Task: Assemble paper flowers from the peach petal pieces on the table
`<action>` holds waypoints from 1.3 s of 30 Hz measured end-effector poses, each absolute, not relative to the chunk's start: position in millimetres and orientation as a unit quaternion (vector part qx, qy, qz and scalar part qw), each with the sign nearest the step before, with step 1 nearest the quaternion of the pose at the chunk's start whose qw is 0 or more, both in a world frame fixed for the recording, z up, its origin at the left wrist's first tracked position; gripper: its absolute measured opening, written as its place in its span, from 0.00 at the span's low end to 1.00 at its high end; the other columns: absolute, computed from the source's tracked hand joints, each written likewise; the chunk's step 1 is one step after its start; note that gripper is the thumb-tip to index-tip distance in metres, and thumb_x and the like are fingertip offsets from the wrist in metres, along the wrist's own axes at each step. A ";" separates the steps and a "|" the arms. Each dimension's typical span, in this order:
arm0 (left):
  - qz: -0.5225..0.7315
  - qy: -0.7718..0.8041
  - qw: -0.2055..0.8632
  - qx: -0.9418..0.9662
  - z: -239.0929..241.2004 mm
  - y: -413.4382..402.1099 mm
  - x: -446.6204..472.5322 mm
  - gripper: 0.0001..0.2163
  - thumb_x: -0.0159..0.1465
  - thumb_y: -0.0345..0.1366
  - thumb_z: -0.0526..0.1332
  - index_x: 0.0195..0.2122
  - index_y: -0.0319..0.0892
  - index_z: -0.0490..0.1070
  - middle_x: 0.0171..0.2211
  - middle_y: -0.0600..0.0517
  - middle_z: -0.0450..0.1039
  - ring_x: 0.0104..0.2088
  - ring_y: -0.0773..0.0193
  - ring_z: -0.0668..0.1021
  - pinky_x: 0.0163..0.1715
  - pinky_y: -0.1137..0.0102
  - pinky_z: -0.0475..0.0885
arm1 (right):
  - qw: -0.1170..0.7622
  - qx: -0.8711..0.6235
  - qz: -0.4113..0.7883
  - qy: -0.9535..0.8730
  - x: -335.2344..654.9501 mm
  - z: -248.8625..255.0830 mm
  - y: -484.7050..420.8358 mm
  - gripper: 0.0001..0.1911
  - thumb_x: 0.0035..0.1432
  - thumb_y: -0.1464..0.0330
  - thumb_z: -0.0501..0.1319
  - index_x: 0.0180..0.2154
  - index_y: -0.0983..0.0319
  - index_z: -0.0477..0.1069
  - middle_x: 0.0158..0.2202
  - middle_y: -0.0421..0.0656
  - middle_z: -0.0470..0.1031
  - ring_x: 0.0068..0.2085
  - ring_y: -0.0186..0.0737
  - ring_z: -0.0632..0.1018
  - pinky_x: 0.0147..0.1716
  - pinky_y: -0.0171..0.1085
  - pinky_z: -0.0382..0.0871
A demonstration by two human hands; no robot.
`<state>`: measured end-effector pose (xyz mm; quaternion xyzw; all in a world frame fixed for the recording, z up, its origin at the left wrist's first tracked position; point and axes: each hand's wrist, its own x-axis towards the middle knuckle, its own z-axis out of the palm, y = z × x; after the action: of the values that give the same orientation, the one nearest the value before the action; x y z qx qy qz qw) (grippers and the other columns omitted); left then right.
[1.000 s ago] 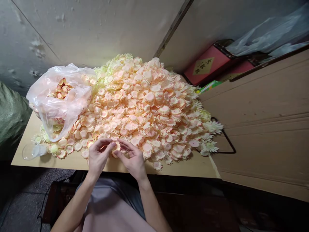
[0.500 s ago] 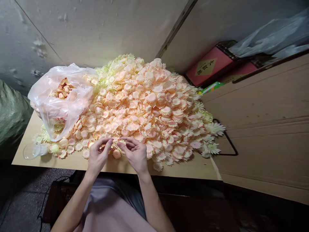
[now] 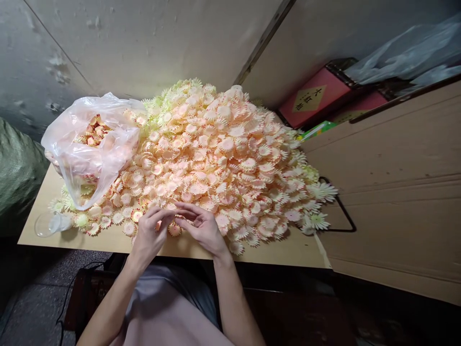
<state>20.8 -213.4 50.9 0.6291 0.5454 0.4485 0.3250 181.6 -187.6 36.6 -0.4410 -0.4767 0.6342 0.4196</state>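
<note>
Both hands are at the near edge of the table (image 3: 288,251), right up against the big heap of peach and cream flower pieces (image 3: 223,154). My left hand (image 3: 148,236) and right hand (image 3: 206,230) are nose to nose, fingertips touching over the front of the heap. The grip is narrow on both sides, thumb and forefinger pinched in close. There's a hint of pink inside my left fingers, but honestly I can't tell what's actually pinched in there.

One loose flower piece (image 3: 175,230) lies on the table just under where my fingertips meet. To the left, a plastic bag (image 3: 90,154) with more pieces in it leans on the heap. A clear cup (image 3: 46,225) sits at the table's left corner, and a red box (image 3: 311,98) is off behind on the right.
</note>
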 end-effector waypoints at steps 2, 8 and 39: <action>0.432 0.536 0.309 0.656 50.7 -213.6 21.3 0.09 0.67 0.32 0.57 0.37 0.42 0.78 0.33 0.48 0.76 0.33 0.64 0.77 0.35 0.70 0.72 | 0.405 -0.453 0.631 -0.481 182.3 39.9 -186.6 0.19 0.48 0.64 0.72 0.44 0.59 0.78 0.38 0.44 0.83 0.41 0.42 0.84 0.40 0.37 0.80; 0.465 0.580 0.363 0.563 45.0 -218.6 23.8 0.10 0.68 0.37 0.57 0.47 0.42 0.72 0.36 0.48 0.76 0.35 0.64 0.78 0.36 0.72 0.75 | 0.430 -0.497 0.602 -0.453 178.8 41.0 -180.8 0.17 0.43 0.62 0.75 0.37 0.61 0.79 0.27 0.42 0.82 0.29 0.40 0.83 0.32 0.36 0.79; 0.467 0.559 0.433 0.532 50.5 -210.7 13.3 0.12 0.63 0.42 0.63 0.27 0.39 0.76 0.33 0.47 0.73 0.33 0.66 0.76 0.26 0.77 0.72 | 0.499 -0.475 0.622 -0.371 167.9 32.8 -181.9 0.25 0.31 0.64 0.79 0.24 0.59 0.64 0.24 0.35 0.74 0.25 0.32 0.76 0.30 0.34 0.76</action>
<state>13.3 -210.7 50.5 0.5317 0.5588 0.4668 0.4327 167.9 -181.9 32.8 -0.4751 -0.3709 0.6224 0.4993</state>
